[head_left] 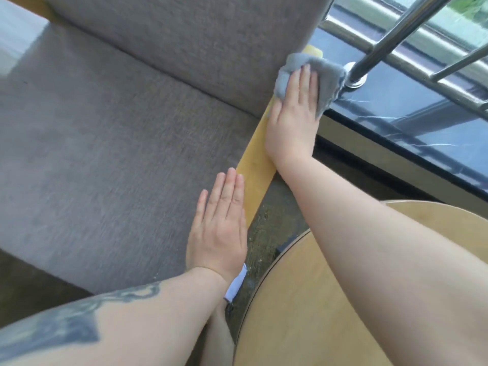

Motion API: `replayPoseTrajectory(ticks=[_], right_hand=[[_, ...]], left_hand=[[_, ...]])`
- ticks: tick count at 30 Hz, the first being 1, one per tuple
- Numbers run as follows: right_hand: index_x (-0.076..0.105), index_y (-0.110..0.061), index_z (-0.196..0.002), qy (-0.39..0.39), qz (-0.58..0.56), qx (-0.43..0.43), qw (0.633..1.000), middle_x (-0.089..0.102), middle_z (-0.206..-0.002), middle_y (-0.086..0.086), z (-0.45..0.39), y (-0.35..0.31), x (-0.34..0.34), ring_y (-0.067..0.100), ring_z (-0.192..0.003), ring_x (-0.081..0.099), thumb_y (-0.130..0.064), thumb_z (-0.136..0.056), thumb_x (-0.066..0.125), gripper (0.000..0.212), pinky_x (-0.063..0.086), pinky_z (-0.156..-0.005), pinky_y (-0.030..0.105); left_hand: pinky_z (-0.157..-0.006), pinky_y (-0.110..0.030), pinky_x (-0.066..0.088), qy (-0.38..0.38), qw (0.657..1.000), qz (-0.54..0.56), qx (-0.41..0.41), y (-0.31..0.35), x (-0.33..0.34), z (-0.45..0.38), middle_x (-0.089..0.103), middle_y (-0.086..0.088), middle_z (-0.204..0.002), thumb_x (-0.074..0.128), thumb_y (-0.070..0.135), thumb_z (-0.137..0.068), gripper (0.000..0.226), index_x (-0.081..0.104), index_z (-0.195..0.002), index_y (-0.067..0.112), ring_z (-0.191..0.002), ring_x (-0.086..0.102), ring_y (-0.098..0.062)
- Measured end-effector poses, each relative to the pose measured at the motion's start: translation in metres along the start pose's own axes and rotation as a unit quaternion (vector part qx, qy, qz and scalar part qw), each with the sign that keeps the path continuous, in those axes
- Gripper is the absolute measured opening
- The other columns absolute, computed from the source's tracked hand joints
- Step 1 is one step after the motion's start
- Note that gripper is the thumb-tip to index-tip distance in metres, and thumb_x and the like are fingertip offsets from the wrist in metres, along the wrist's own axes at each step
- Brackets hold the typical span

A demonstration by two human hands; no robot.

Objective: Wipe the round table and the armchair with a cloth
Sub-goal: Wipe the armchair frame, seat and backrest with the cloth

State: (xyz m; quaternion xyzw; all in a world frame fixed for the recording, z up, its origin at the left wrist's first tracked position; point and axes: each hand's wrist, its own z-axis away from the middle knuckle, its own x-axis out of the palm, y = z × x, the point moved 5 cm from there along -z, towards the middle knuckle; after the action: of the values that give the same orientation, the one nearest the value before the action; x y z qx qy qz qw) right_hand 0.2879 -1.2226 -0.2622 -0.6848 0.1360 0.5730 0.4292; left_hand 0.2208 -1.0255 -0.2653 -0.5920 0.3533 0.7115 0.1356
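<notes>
A grey upholstered armchair (111,133) with a yellow wooden armrest (254,165) fills the left and middle of the view. My right hand (293,114) presses a grey cloth (327,77) flat onto the far end of that armrest, fingers straight. My left hand (220,225) lies flat with straight fingers on the seat cushion, right beside the near end of the armrest. The round wooden table (303,307) sits at the lower right, partly hidden under my right forearm.
A dark marble sill (412,120) runs along the right behind the armrest, with a steel railing (383,40) and its post base just next to the cloth. A narrow strip of floor (266,233) lies between chair and table.
</notes>
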Motion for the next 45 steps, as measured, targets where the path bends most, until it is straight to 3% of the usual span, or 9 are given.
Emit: replayPoseTrajectory(ticks=[9,15,21,25,28,34,37,41,45], right_hand=[[0.015,-0.010,-0.153,-0.047,-0.025,0.024,0.998,0.007,-0.162,0.004,-0.082,0.016,-0.016,0.017,-0.148,0.003,-0.015,-0.099,0.026,0.056,0.006,-0.120,0.033],[0.018,-0.007,-0.152,-0.029,-0.014,-0.081,0.996,0.012,-0.161,0.007,0.006,0.011,-0.006,0.022,-0.149,0.003,-0.013,-0.092,0.027,0.061,0.000,-0.120,0.030],[0.012,-0.008,-0.153,-0.010,-0.032,0.037,0.999,0.005,-0.162,0.005,-0.028,0.008,-0.010,0.019,-0.149,0.000,-0.012,-0.097,0.029,0.059,0.007,-0.116,0.028],[0.032,-0.002,-0.147,-0.070,-0.055,-0.159,0.983,0.026,-0.156,0.013,0.114,-0.005,-0.001,0.026,-0.147,0.015,-0.018,-0.095,0.035,0.055,0.012,-0.121,0.041],[0.032,-0.008,-0.149,-0.127,-0.002,-0.245,0.961,0.026,-0.157,0.009,0.091,0.012,-0.006,0.024,-0.147,0.014,-0.023,-0.096,0.035,0.055,0.006,-0.121,0.036],[0.030,-0.009,-0.149,-0.018,-0.063,-0.022,0.998,0.023,-0.158,0.005,0.140,-0.022,0.005,0.020,-0.148,0.011,-0.022,-0.095,0.034,0.056,0.006,-0.121,0.035],[0.031,-0.008,-0.149,-0.118,-0.074,-0.089,0.986,0.022,-0.158,0.006,0.251,-0.036,0.007,0.018,-0.149,0.007,-0.018,-0.096,0.042,0.056,0.005,-0.121,0.036],[0.031,-0.010,-0.149,-0.120,0.022,-0.201,0.972,0.025,-0.157,0.007,0.231,-0.021,0.007,0.021,-0.148,0.013,-0.019,-0.095,0.044,0.057,0.007,-0.121,0.036],[0.023,-0.011,-0.152,-0.045,-0.032,0.053,0.997,0.015,-0.160,0.003,0.262,-0.052,0.017,0.016,-0.149,0.004,-0.022,-0.098,0.036,0.057,0.003,-0.121,0.032]], left_hand=[[-0.119,-0.037,0.017,-0.016,1.000,0.013,-0.001,0.000,-0.001,0.000,0.021,-0.002,-0.161,0.007,0.029,-0.105,0.054,0.023,-0.153,0.010,-0.148,0.018,-0.016],[-0.118,-0.040,0.019,-0.004,1.000,0.024,-0.006,0.000,-0.001,0.000,0.022,-0.001,-0.160,0.022,0.023,-0.102,0.052,0.026,-0.152,0.009,-0.148,0.020,-0.016],[-0.117,-0.041,0.020,-0.004,1.000,0.009,0.005,-0.001,0.001,0.001,0.023,-0.002,-0.160,0.025,0.021,-0.101,0.053,0.026,-0.152,0.009,-0.148,0.020,-0.017],[-0.116,-0.042,0.022,0.017,0.999,0.024,-0.011,-0.002,0.000,-0.001,0.029,-0.008,-0.158,0.028,0.021,-0.098,0.054,0.031,-0.150,0.006,-0.146,0.024,-0.019],[-0.118,-0.041,0.018,0.000,0.999,0.017,-0.042,-0.002,-0.002,0.000,0.020,-0.010,-0.161,0.024,0.026,-0.099,0.059,0.020,-0.153,0.004,-0.148,0.020,-0.023],[-0.119,-0.043,0.024,-0.015,0.998,0.031,-0.055,-0.016,-0.003,0.017,0.016,-0.014,-0.161,0.035,0.022,-0.097,0.063,0.015,-0.153,0.002,-0.149,0.017,-0.025],[-0.115,-0.046,0.027,-0.048,0.998,0.027,-0.027,-0.048,-0.011,0.106,0.020,-0.017,-0.160,0.027,0.028,-0.102,0.058,0.017,-0.151,-0.002,-0.148,0.020,-0.027],[-0.116,-0.045,0.024,-0.062,0.997,0.041,-0.034,-0.064,-0.017,0.167,0.022,-0.015,-0.159,0.015,0.037,-0.104,0.061,0.014,-0.152,0.000,-0.147,0.022,-0.025],[-0.116,-0.044,0.026,-0.063,0.997,0.014,-0.039,-0.069,-0.010,0.165,0.020,-0.014,-0.160,0.021,0.030,-0.102,0.059,0.014,-0.153,0.001,-0.148,0.022,-0.023]])
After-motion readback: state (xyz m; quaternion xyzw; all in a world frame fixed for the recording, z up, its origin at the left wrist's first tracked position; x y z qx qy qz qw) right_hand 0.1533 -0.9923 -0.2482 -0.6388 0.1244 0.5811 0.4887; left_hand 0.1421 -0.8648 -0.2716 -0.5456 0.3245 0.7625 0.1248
